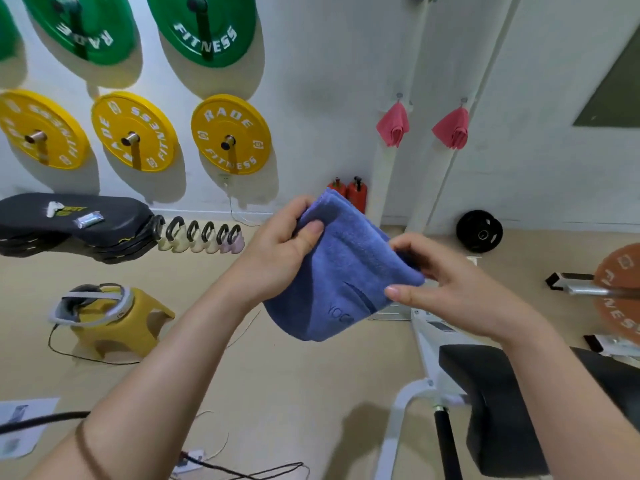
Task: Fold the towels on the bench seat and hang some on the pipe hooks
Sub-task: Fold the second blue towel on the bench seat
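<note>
Blue towel (341,268) pinched in left hand (280,251) and, seemingly, in half-curled right hand (446,289).

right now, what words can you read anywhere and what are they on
"FITNESS": green plate, top middle of the wall.
"RADE": second green plate to its left, upside down.
"RADE FITNESS": right yellow plate.
"YOG": blue towel, the rest is hidden by the fold.
"NESS": orange plate, partly out of view.
Floor papers: too blurred to read.

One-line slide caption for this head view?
Left hand and right hand grip a folded blue towel in mid-air; two pink towels already hang from hooks on the white pipes behind.
</note>
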{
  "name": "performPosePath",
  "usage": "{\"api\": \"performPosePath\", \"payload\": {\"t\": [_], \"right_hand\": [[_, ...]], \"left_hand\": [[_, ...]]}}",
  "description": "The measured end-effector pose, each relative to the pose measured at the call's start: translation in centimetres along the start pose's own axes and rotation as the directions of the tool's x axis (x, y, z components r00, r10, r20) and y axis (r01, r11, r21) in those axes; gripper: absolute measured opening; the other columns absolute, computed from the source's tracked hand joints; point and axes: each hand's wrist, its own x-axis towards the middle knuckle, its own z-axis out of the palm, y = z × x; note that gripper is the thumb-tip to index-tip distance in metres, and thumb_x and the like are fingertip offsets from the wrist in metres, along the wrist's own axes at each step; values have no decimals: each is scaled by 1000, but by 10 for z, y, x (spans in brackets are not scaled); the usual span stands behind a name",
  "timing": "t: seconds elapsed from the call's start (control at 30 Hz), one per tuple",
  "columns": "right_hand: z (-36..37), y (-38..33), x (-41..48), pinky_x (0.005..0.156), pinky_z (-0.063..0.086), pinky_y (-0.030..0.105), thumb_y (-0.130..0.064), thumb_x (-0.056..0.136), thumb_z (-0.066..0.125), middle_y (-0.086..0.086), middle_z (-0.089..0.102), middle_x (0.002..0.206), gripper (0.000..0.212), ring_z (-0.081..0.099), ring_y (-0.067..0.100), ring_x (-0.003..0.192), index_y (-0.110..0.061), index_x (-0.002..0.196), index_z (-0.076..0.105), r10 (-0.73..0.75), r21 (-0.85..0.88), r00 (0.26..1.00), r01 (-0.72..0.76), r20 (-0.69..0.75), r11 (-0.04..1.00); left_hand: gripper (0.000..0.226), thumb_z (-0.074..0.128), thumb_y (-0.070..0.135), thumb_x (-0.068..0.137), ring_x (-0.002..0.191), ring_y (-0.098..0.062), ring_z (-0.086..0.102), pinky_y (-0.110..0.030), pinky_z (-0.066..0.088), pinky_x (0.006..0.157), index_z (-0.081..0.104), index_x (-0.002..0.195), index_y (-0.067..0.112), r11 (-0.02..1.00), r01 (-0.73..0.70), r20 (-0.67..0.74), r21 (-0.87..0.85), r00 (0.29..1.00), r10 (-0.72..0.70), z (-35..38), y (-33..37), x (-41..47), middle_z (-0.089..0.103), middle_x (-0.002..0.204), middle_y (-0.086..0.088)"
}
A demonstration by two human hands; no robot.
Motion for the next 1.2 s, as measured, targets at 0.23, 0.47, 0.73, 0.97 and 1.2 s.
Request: {"api": "performPosePath", "payload": {"t": [0.23, 0.47, 0.73, 0.97, 1.2], "right_hand": [[-13, -2, 23, 78, 53, 44, -18, 75, 80, -3, 69, 74, 8, 64, 17, 73, -20, 72, 72, 55, -4, 986, -56, -159, 998], [-45, 16, 116, 57, 40, 33, -30, 84, 72, 11, 59, 64, 25, 47, 19, 57, -9, 71, 68, -29, -71, 991, 20, -129, 997], [-125, 77, 261, 47, 33, 11, -25, 87, 67, -11, 43, 49, 35, 39, 2, 45, -15, 56, 54, 94, -41, 982, -102, -162, 994], [-196, 117, 370, 58, 33, 32, -38, 87, 63, 2, 40, 61, 40, 39, 14, 58, -7, 65, 51, 119, -194, 993, -118, -8, 974], [-269, 156, 454, 66, 45, 32, -34, 80, 74, 0, 57, 61, 29, 56, 9, 62, -12, 66, 62, 236, -207, 971, -225, 29, 952]], "left_hand": [[23, 45, 18, 98, 98, -13, 63, -33, 49, 89, 61, 109, 29, 966, 131, -7, -223, 991, -135, -5, -38, 50, 67, 101, 4], [26, 43, 27, 100, 102, -28, 66, -44, 50, 94, 65, 109, 15, 869, 348, 40, -351, 933, -357, -1, -89, 142, 70, 109, -10], [23, 55, 13, 93, 93, -20, 63, -33, 50, 83, 56, 113, 23, 924, 351, 13, -154, 935, -354, 7, -130, 304, 66, 93, -2], [14, 59, 36, 84, 85, -22, 65, -35, 51, 77, 69, 86, 27, 992, -119, 141, -52, 982, 125, 19, -91, 426, 71, 88, -5], [27, 74, 33, 72, 81, -12, 68, -21, 51, 78, 68, 87, 11, 988, -51, 440, -143, 891, 110, 24, -97, 563, 72, 86, -12]]}}
